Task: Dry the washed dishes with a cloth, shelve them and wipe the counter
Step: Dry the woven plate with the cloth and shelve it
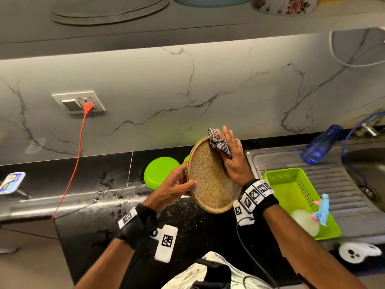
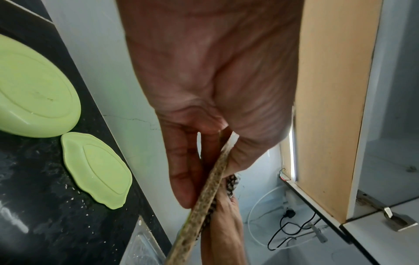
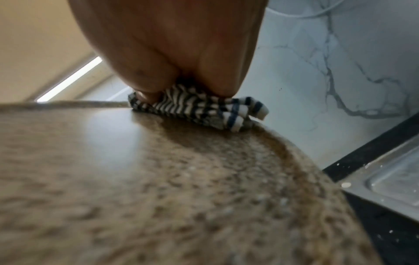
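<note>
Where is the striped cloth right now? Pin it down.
In the head view the striped cloth is pressed by the right hand against the speckled plate's far rim, above the counter, left of the sink drainboard.

Counter [image 1: 87,184] left of the hands is mostly open, crossed only by the red cord [image 1: 73,170] and edged by a blue-and-white tin [image 1: 11,182] far left. Directly behind the held speckled plate [image 1: 212,178], passage is blocked by the large green dish [image 1: 160,172] and a smaller green dish [image 2: 97,168], both upside down near the wall. On the right, the drainboard [image 1: 343,184] is occupied by the green basket [image 1: 291,184] and a tilted blue bottle [image 1: 320,144]. Overhead room is capped by the shelf [image 1: 187,36].
</note>
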